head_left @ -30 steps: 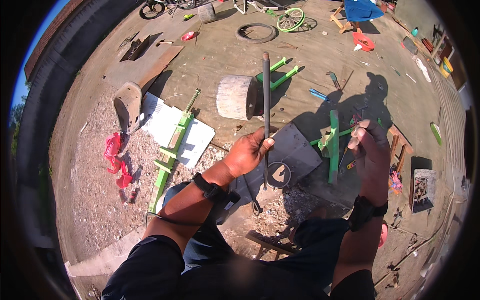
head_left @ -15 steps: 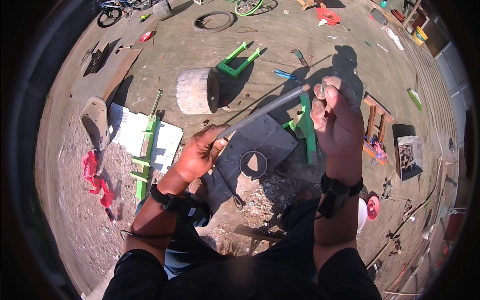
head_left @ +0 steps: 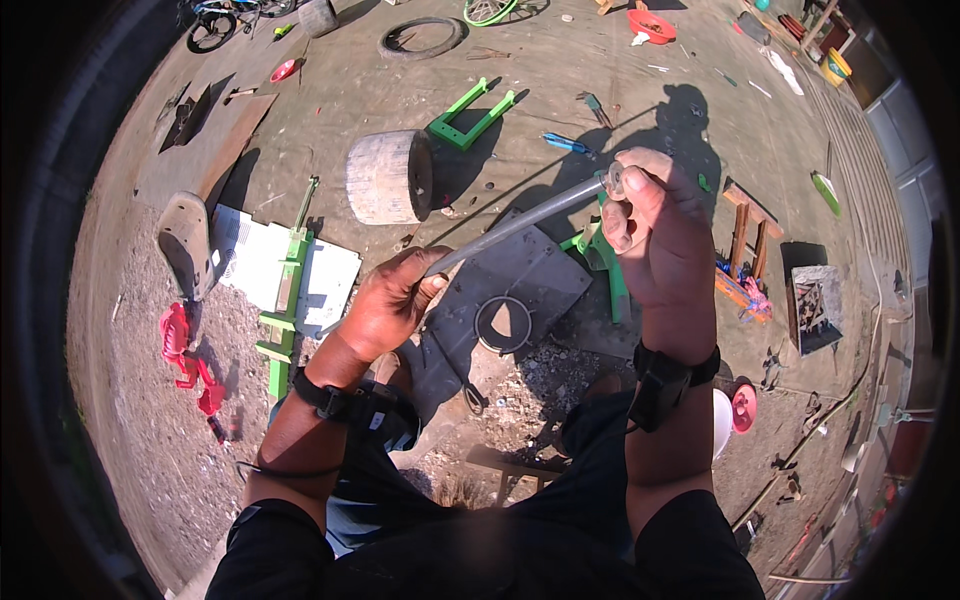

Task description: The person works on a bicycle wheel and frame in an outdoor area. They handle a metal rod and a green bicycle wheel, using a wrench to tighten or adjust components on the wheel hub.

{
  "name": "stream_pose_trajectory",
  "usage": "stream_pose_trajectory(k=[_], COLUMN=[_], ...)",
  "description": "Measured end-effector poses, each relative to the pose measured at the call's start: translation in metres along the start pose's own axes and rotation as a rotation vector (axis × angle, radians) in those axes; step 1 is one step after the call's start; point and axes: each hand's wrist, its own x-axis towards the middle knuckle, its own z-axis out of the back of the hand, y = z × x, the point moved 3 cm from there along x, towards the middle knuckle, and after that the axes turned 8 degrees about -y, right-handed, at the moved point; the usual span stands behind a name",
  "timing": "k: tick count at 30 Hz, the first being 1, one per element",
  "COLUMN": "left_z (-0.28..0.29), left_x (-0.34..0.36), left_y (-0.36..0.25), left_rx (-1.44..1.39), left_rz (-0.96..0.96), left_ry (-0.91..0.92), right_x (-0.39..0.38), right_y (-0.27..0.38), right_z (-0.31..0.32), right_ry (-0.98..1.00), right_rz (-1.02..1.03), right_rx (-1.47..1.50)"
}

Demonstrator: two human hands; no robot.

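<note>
My left hand (head_left: 390,305) is closed around the lower end of a long grey metal rod (head_left: 520,223), held slanting up to the right. My right hand (head_left: 660,230) pinches a small round metal piece (head_left: 615,178) at the rod's upper end; whether it is threaded on, I cannot tell. Beneath them lie a dark metal plate (head_left: 530,270) and a round ring (head_left: 503,348). Green metal parts (head_left: 612,290) lie below my right hand, partly hidden by it.
A wooden cylinder (head_left: 385,175), green U-frame (head_left: 465,130), green bracket bar (head_left: 285,300) on white sheets (head_left: 335,270), red plastic parts (head_left: 175,340), metal box (head_left: 815,310), wooden frame (head_left: 740,235), blue tool (head_left: 568,142), tyre (head_left: 420,50) and red basin (head_left: 650,27) lie around.
The rod has gone from upright to slanting rightward. My right hand has moved up and left, bringing the small piece to the rod's upper end. My left hand has moved left.
</note>
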Motion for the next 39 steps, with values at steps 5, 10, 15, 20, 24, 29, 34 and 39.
stream_pose_trajectory(k=[5,10,15,20,24,29,34,39], left_z=[0.001,0.0,-0.006,-0.006,-0.004,0.002,0.004,0.001], left_x=[-0.001,-0.003,-0.006,-0.008,-0.009,-0.011,-0.011,-0.006], left_y=[0.002,0.006,0.015,0.016,0.015,0.01,0.014,0.016], left_rx=[0.003,-0.015,-0.064,-0.081,-0.094,-0.048,-0.046,-0.055], left_rz=[-0.004,-0.02,-0.031,-0.002,0.015,0.021,0.052,0.047], left_ry=[0.009,0.004,-0.002,0.018,0.021,0.013,0.023,0.035], right_x=[0.0,0.0,0.001,0.002,0.003,-0.001,-0.002,0.0], right_y=[0.0,0.003,0.003,0.0,0.002,0.012,0.01,0.008], right_z=[0.003,0.008,0.011,0.016,0.008,0.0,0.004,0.005], right_ry=[-0.033,0.023,0.056,0.036,0.042,-0.015,-0.047,-0.086], right_rz=[-0.027,-0.049,-0.015,-0.055,-0.009,0.062,0.106,0.143], right_rx=[-0.067,-0.201,-0.322,-0.336,-0.202,-0.473,-0.414,-0.408])
